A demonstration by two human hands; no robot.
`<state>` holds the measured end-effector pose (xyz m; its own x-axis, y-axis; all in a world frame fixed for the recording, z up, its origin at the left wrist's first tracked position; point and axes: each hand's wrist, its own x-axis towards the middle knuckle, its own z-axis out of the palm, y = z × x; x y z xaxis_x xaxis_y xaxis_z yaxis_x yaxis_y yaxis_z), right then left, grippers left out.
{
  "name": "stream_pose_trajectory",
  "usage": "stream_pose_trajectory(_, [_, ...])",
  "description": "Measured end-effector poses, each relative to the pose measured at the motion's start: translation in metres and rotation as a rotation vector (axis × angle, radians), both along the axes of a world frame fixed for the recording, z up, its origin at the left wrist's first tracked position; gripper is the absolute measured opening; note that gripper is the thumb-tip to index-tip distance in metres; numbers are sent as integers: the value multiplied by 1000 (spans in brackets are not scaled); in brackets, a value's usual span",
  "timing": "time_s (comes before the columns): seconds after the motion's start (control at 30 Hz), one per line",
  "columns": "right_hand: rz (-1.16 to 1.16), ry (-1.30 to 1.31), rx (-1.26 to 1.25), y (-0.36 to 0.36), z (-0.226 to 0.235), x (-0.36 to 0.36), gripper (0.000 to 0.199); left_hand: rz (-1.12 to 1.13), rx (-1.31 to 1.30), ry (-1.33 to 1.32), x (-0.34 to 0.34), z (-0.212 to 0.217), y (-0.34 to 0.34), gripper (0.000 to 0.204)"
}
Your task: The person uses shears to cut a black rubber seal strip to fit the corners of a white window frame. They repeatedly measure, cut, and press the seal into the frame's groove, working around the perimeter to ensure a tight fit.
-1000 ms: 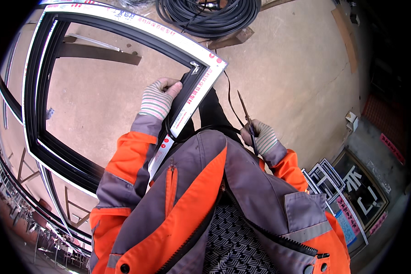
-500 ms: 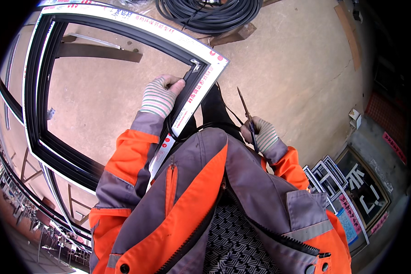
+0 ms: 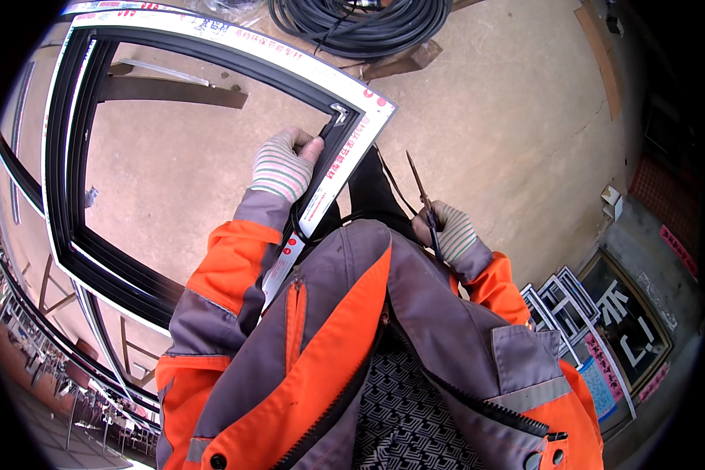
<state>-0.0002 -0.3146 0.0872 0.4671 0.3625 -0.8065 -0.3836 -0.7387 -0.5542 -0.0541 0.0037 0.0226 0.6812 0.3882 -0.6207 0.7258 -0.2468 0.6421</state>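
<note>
A black window frame with white protective film (image 3: 376, 113) on its face leans across my left side, its near corner by my knees. My left hand (image 3: 283, 168), in a striped fingerless-looking glove, is closed at the inner edge of the frame's right side, thumb and fingers pressed on a black rubber strip just below a silver corner piece (image 3: 338, 113). The loose black strip (image 3: 368, 213) loops from the frame across my lap towards the right. My right hand (image 3: 449, 227), gloved alike, is closed around scissors (image 3: 423, 188) whose blades point up and away.
A coil of black strip or cable (image 3: 368, 31) lies on the floor beyond the frame, by a wooden board (image 3: 407, 61). Small white frames (image 3: 560, 301) and a dark sign board (image 3: 630, 329) stand at lower right. Metal racks (image 3: 63, 345) fill the left.
The window frame and my left hand have shifted slightly to the right together. My right hand and the scissors have barely moved.
</note>
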Motion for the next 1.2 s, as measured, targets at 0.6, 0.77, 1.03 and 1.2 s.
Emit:
stream_pose_trajectory(0.6, [0,-29,9,-4,-6,1,29,-8,-38,-66,19,-3,0,28])
stream_pose_trajectory(0.77, [-23,-13,-5,-2,-6,3,29,181,-295,-49,26,-7,11,31])
stream_pose_trajectory(1.03, [-23,-24,-44,-2,-5,4,30,337,-376,-47,45,-25,25,36])
stream_pose_trajectory(1.2, [-51,-5,-2,0,-8,6,29,342,-311,-68,44,-22,19,34])
